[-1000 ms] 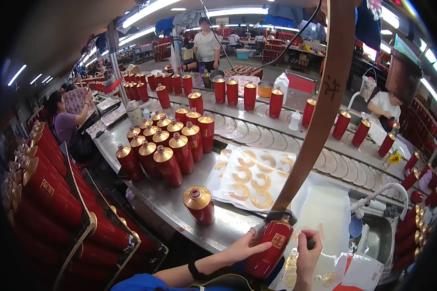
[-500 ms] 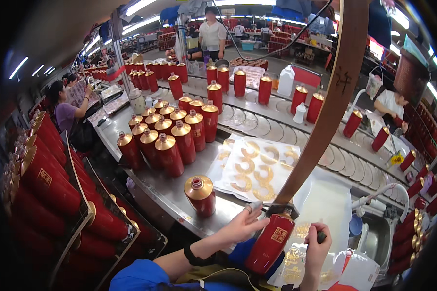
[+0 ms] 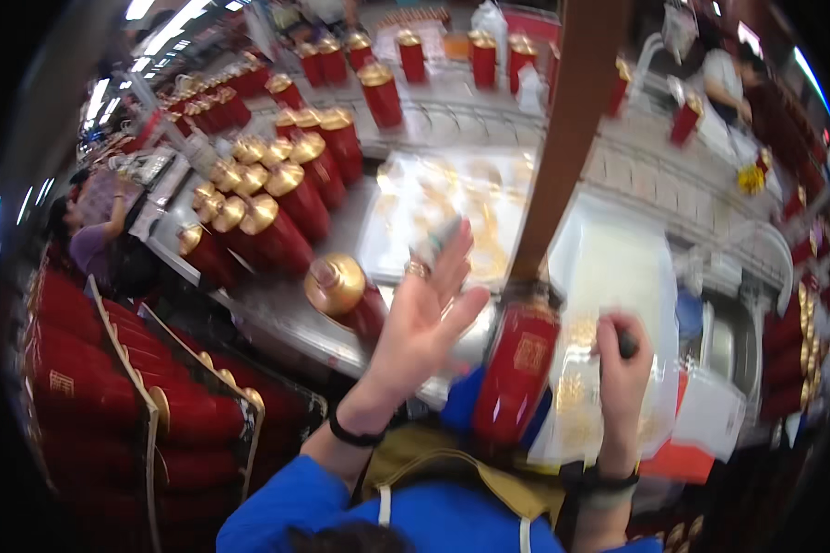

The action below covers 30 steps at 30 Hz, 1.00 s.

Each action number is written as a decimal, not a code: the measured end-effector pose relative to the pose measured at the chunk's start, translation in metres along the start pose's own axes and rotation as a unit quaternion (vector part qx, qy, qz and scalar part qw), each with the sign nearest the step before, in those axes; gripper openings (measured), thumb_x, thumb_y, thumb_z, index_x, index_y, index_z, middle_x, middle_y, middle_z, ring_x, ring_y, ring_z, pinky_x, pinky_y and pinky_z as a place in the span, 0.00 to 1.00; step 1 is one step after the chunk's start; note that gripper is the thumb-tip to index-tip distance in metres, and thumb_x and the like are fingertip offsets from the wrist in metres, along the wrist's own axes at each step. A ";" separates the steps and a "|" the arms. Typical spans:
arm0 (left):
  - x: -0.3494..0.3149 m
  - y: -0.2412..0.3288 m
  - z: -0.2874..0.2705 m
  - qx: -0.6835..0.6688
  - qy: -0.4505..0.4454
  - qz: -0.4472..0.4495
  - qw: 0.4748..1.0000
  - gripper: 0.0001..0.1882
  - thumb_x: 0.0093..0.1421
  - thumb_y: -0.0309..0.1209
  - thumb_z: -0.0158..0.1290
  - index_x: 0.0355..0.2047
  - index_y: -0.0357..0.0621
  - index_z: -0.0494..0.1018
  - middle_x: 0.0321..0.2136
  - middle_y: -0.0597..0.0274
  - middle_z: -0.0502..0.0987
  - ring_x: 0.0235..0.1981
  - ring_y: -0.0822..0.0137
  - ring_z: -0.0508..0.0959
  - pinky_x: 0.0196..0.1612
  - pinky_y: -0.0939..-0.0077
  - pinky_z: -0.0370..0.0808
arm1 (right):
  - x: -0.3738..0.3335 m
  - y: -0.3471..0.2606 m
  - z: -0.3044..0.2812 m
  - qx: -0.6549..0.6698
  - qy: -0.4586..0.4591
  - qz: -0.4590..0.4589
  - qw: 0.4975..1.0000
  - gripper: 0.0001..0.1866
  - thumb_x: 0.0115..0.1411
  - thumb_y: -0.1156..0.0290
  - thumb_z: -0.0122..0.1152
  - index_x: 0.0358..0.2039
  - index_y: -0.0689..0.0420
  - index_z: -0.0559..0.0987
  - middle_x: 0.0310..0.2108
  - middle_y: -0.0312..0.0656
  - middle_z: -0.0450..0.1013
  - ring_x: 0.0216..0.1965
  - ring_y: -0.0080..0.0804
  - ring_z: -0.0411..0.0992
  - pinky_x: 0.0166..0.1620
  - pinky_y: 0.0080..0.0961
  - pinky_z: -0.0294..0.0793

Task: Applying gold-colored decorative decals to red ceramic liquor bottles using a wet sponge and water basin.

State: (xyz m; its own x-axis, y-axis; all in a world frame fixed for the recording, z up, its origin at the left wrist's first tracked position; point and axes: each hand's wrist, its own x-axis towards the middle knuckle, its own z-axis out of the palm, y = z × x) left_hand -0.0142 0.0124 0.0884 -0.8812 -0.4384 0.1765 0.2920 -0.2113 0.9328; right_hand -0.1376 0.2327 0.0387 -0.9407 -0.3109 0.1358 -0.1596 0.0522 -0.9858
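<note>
My left hand is open, fingers stretched, over the table just left of a red bottle and in front of a white sheet with gold curved decals. Pale coverings show on its fingertips. That bottle lies tilted, its neck end at the foot of a brown post. Nothing visibly holds it. To its right, my right hand is closed around a small dark-handled tool, its working end hidden. Gold decals on a sheet lie between the bottle and this hand. One gold-shouldered bottle stands left of my left hand.
Several gold-topped red bottles crowd the table's left. A conveyor carrying bottles runs behind. Racks of red bottles stand at lower left. A sink and a white card are at right. Other people work farther off.
The view has swung down and is blurred. My left hand has moved away from the bottle's neck, forward and left, fingers now stretched. My right hand still grips the dark-handled tool.
</note>
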 end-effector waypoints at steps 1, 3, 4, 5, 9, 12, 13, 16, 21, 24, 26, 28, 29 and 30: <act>-0.005 -0.010 0.003 -0.021 0.005 -0.029 0.999 0.40 0.69 0.24 0.52 0.74 0.35 0.42 0.75 0.49 0.49 0.76 0.58 0.49 0.75 0.59 0.48 | 0.001 0.002 0.000 0.009 -0.013 -0.014 1.000 0.02 0.68 0.77 0.59 0.39 0.61 0.77 0.29 0.32 0.71 0.28 0.14 0.67 0.31 0.15 0.67; -0.016 -0.031 0.001 -0.014 0.026 -0.137 0.990 0.39 0.70 0.26 0.53 0.73 0.33 0.45 0.74 0.47 0.52 0.74 0.58 0.53 0.73 0.62 0.56 | 0.000 0.008 0.000 0.006 -0.014 0.013 1.000 0.06 0.67 0.74 0.62 0.43 0.62 0.78 0.30 0.32 0.73 0.28 0.15 0.68 0.32 0.16 0.68; -0.020 -0.043 0.001 -0.005 0.027 -0.133 0.991 0.39 0.70 0.29 0.55 0.73 0.33 0.46 0.73 0.46 0.53 0.74 0.57 0.55 0.71 0.63 0.59 | -0.001 0.011 -0.001 0.012 -0.021 0.024 0.999 0.08 0.67 0.73 0.62 0.44 0.62 0.79 0.29 0.32 0.74 0.28 0.15 0.68 0.32 0.16 0.68; -0.030 -0.052 0.002 0.026 0.028 -0.129 0.991 0.33 0.72 0.27 0.48 0.72 0.32 0.49 0.71 0.48 0.58 0.72 0.56 0.60 0.72 0.61 0.59 | -0.001 0.014 -0.002 0.030 -0.041 0.010 0.999 0.10 0.66 0.73 0.63 0.46 0.61 0.79 0.29 0.32 0.74 0.28 0.15 0.69 0.33 0.16 0.69; -0.045 -0.075 -0.001 0.006 0.000 -0.195 0.981 0.43 0.68 0.33 0.58 0.72 0.29 0.44 0.73 0.37 0.50 0.74 0.51 0.53 0.72 0.61 0.58 | -0.003 0.019 -0.003 0.006 -0.063 0.022 0.998 0.14 0.65 0.69 0.66 0.49 0.60 0.80 0.27 0.32 0.74 0.28 0.15 0.69 0.33 0.16 0.69; -0.051 -0.082 0.007 -0.024 -0.038 -0.206 0.977 0.45 0.66 0.32 0.60 0.72 0.29 0.44 0.71 0.37 0.52 0.72 0.54 0.57 0.72 0.60 0.58 | -0.005 0.020 0.001 -0.007 -0.060 0.040 0.997 0.14 0.65 0.68 0.65 0.50 0.58 0.81 0.26 0.30 0.73 0.27 0.13 0.67 0.32 0.14 0.67; -0.052 -0.081 0.009 -0.040 -0.073 -0.208 0.975 0.46 0.65 0.31 0.61 0.73 0.30 0.43 0.71 0.39 0.53 0.72 0.55 0.58 0.71 0.60 0.59 | -0.005 0.019 0.003 -0.012 -0.048 0.057 0.997 0.14 0.66 0.68 0.65 0.51 0.57 0.81 0.26 0.29 0.72 0.26 0.13 0.67 0.31 0.13 0.66; -0.057 -0.081 0.014 -0.013 -0.071 -0.213 0.974 0.51 0.63 0.30 0.63 0.73 0.31 0.39 0.70 0.42 0.54 0.70 0.56 0.61 0.71 0.60 0.60 | -0.007 0.018 0.010 -0.002 -0.065 0.063 0.996 0.17 0.66 0.68 0.65 0.54 0.58 0.80 0.24 0.26 0.69 0.25 0.10 0.62 0.28 0.12 0.60; -0.061 -0.086 0.010 -0.034 -0.070 -0.214 0.974 0.53 0.62 0.29 0.64 0.74 0.33 0.37 0.70 0.41 0.55 0.69 0.56 0.62 0.70 0.60 0.61 | -0.014 0.020 0.022 -0.011 -0.074 0.057 0.996 0.21 0.65 0.67 0.68 0.57 0.59 0.77 0.22 0.23 0.63 0.24 0.09 0.57 0.27 0.12 0.54; -0.062 -0.088 0.010 -0.014 -0.072 -0.233 0.970 0.52 0.62 0.31 0.64 0.73 0.33 0.38 0.69 0.43 0.56 0.68 0.57 0.63 0.69 0.60 0.63 | -0.017 0.024 0.028 0.021 -0.079 0.096 0.992 0.24 0.63 0.66 0.70 0.57 0.60 0.76 0.23 0.23 0.61 0.24 0.10 0.57 0.28 0.11 0.55; -0.064 -0.088 0.011 0.022 -0.064 -0.249 0.966 0.51 0.63 0.32 0.64 0.73 0.33 0.40 0.67 0.44 0.59 0.67 0.58 0.65 0.69 0.60 0.64 | -0.018 0.026 0.032 -0.005 -0.088 0.098 0.991 0.27 0.60 0.65 0.74 0.57 0.60 0.76 0.23 0.23 0.60 0.25 0.11 0.57 0.28 0.12 0.57; -0.064 -0.089 0.013 0.036 -0.064 -0.237 0.969 0.50 0.63 0.32 0.64 0.73 0.33 0.41 0.67 0.44 0.60 0.67 0.58 0.66 0.68 0.61 0.65 | -0.019 0.028 0.035 -0.010 -0.083 0.099 0.992 0.28 0.59 0.65 0.74 0.57 0.60 0.76 0.23 0.23 0.61 0.25 0.11 0.57 0.28 0.12 0.58; -0.064 -0.089 0.014 0.047 -0.063 -0.232 0.970 0.50 0.63 0.33 0.64 0.73 0.33 0.42 0.66 0.44 0.61 0.66 0.58 0.67 0.68 0.61 0.66 | -0.019 0.029 0.036 -0.004 -0.081 0.104 0.991 0.28 0.59 0.65 0.74 0.57 0.60 0.76 0.23 0.24 0.61 0.25 0.11 0.58 0.28 0.12 0.58; -0.065 -0.088 0.015 0.042 -0.054 -0.232 0.970 0.49 0.63 0.33 0.64 0.72 0.33 0.43 0.65 0.44 0.63 0.65 0.58 0.68 0.67 0.61 0.67 | -0.019 0.029 0.036 0.007 -0.073 0.107 0.992 0.28 0.59 0.65 0.75 0.57 0.60 0.76 0.24 0.24 0.61 0.25 0.11 0.58 0.28 0.13 0.58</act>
State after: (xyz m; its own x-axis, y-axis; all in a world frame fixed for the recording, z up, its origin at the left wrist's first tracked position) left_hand 0.0120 0.0726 -0.0008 -0.9460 -0.2176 -0.2404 -0.1727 -0.2895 0.9415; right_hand -0.1135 0.2055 0.0040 -0.8986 -0.4290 -0.0916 0.0441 0.1194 -0.9919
